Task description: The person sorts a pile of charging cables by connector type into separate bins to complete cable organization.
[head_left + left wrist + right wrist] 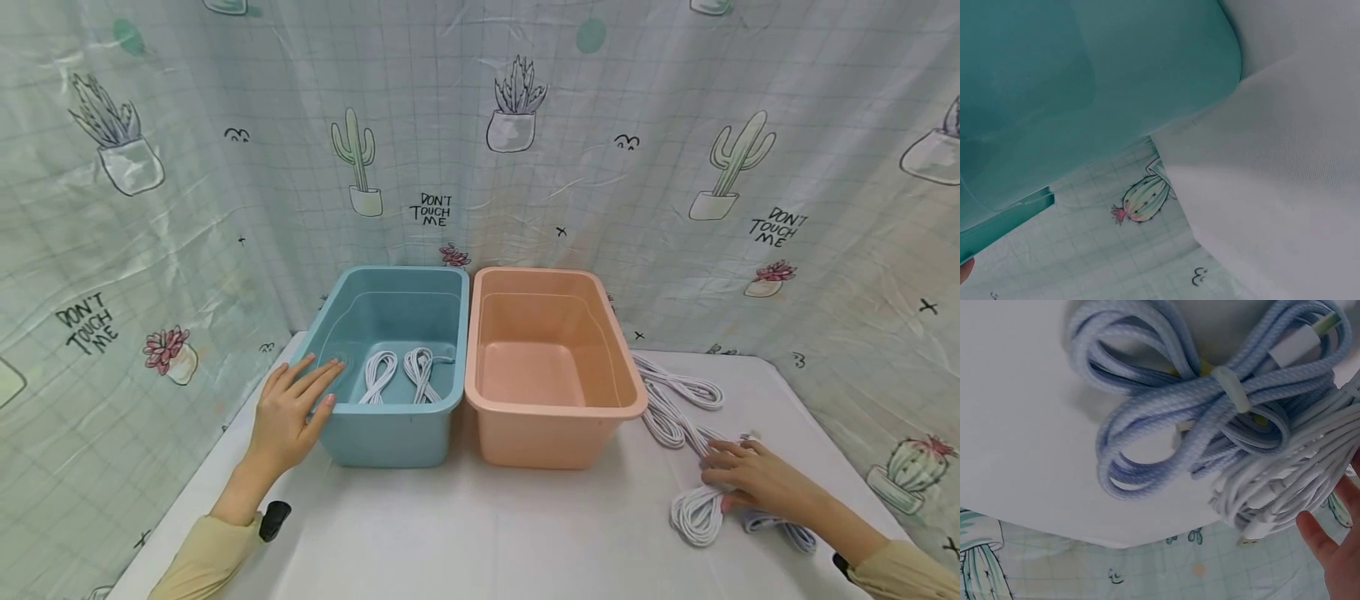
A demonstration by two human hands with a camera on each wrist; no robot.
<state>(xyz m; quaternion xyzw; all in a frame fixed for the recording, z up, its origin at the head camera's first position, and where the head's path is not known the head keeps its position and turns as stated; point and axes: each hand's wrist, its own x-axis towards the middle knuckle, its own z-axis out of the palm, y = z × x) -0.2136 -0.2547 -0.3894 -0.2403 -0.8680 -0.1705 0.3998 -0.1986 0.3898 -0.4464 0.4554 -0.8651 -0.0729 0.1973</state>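
My left hand (pixel 287 417) rests at the near left rim of the blue bin (pixel 390 437), its fingers extended over the edge. Two bundled white cables (pixel 377 375) lie inside that bin. On the right, my right hand (pixel 757 479) is over a pile of cables, fingers loosely extended. Its thumb is beside a coiled white cable (pixel 696 517); whether they touch is unclear. In the right wrist view, the white cable bundle (pixel 1297 469) lies next to a braided lavender cable (pixel 1147 406) fastened with a pale tie. Only one fingertip (pixel 965 270) of the left hand shows in its wrist view.
An orange bin (pixel 551 437) stands right beside the blue one. More white cables (pixel 682 387) lie to its right on the white table (pixel 480 542). A patterned curtain (pixel 480 167) surrounds the table's back and sides.
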